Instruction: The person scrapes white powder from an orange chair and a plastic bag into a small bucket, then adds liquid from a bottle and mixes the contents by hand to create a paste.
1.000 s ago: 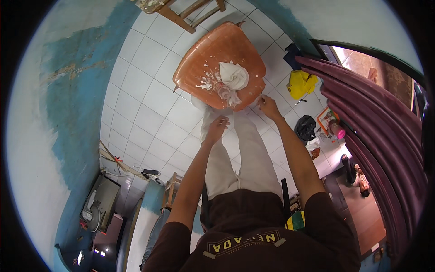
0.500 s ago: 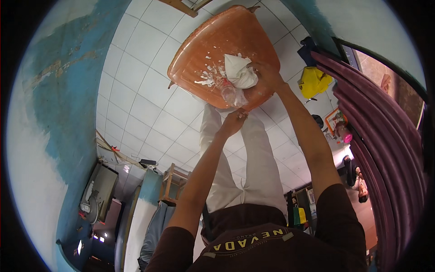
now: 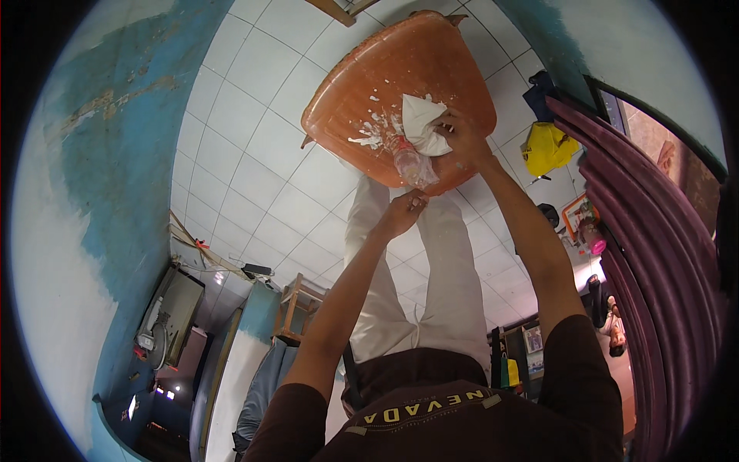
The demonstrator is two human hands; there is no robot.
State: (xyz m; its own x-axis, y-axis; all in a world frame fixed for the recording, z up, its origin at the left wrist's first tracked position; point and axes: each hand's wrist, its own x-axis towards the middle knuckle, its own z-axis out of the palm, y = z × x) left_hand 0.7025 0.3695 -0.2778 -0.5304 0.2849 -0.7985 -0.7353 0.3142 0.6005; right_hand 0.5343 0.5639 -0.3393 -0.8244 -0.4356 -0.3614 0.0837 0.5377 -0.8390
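Note:
An orange plastic table stands before me, its top spattered with white liquid left of the middle. My right hand reaches over the right part of the top, fingers bent and closed on the edge of a crumpled white cloth or tissue. Beside it lies a clear plastic container or bag with red near its far end; its exact kind is hard to make out. At the table's near edge, my left hand is closed, fingertips at the plastic's lower end. What those fingers grip is partly hidden.
White floor tiles surround the table. A yellow bag or cloth lies to the right, near a purple curtain. A blue painted wall rises on the left. A wooden stool stands at lower left.
The view has shifted, so the table appears slightly farther right. My right hand has come over the cloth's right edge, fingers now showing on it. The left hand stays at the near edge.

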